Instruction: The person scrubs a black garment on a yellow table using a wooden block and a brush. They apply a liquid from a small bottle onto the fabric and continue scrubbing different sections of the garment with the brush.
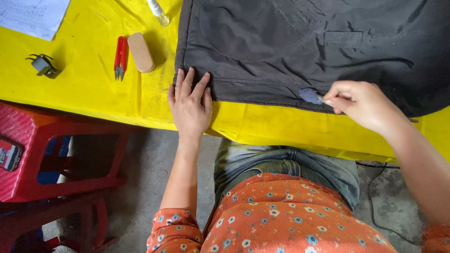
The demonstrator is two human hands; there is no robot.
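A dark grey padded garment [300, 42] lies spread on a yellow table [89, 89]. My left hand [189, 104] rests flat on the garment's lower left hem, fingers apart, holding nothing. My right hand [361, 103] pinches a small blue-grey piece of chalk [310, 95] and presses it against the hem near the table's front edge. My forearms reach in from below, over an orange flowered top and jeans.
Red thread snips [120, 57] and a tan oblong block [141, 51] lie left of the garment. A small clear bottle [158, 11], white papers [33, 16] and a grey plug [43, 65] sit farther off. Red plastic stools [51, 159] stand at the lower left.
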